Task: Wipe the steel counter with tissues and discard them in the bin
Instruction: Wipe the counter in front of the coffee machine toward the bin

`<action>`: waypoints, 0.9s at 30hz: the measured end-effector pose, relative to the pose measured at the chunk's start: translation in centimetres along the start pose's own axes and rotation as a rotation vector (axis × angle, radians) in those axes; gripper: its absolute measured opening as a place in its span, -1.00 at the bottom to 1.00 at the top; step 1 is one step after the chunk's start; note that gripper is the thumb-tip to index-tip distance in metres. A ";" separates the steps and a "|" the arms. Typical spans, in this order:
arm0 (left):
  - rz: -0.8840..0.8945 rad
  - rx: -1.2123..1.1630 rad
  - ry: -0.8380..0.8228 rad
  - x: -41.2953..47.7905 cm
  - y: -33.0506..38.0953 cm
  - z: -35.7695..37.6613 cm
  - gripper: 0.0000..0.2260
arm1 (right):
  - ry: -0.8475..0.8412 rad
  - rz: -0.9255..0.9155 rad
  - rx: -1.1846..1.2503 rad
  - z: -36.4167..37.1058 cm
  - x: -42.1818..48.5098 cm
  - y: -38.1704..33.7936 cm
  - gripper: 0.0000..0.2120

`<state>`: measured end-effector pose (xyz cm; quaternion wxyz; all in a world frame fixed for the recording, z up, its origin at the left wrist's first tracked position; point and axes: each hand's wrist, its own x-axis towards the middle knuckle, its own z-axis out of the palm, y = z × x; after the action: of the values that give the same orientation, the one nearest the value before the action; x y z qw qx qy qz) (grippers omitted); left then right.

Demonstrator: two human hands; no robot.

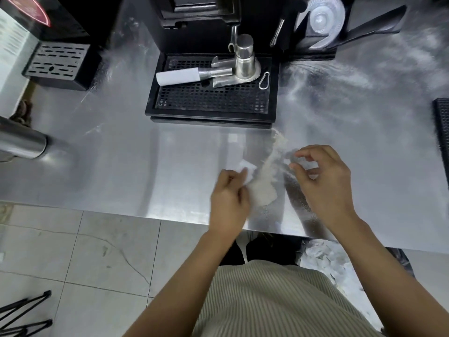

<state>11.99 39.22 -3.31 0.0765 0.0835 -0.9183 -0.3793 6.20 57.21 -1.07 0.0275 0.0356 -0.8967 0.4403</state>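
Brushed steel counter [121, 166] fills the upper view, streaked with pale dust. At 6 o'clock from the black drip tray [213, 103], the left hand [228, 198] curls its fingers round a blurred white tissue [244, 169], which lies just beside a heap of pale powder [264, 186]. At 3 o'clock from the powder, the right hand [325, 181] hovers with its thumb and forefinger bent toward each other; whether they pinch anything cannot be told. Under the counter's edge at 5 o'clock, the bin [401, 257] holds crumpled tissues [323, 256].
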 end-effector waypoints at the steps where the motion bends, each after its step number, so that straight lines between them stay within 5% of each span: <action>1: 0.006 -0.047 -0.050 -0.2 0.7 0.3 -0.66 | -0.001 -0.003 0.001 0.0 0.0 -0.1 -0.84; 8: -0.142 0.022 0.205 0.3 -3.2 -5.5 -0.70 | 0.046 -0.024 0.006 -0.7 -0.1 0.0 -0.82; 14: -0.106 0.133 0.052 -3.4 -1.6 -3.6 -0.70 | 0.072 -0.015 0.013 -1.2 -0.4 0.3 -0.83; 21: -0.317 -0.137 -0.079 -4.1 3.1 0.8 -0.80 | 0.098 0.015 0.003 -2.2 -0.7 0.6 -0.83; 27: -0.281 -0.265 -0.170 -3.2 6.9 3.7 -0.84 | 0.106 0.023 0.007 -2.3 -1.0 0.7 -0.84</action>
<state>13.72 47.24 -1.21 -0.0447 0.1677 -0.8428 -0.5095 7.16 59.46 -0.28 0.0696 0.0018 -0.8929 0.4448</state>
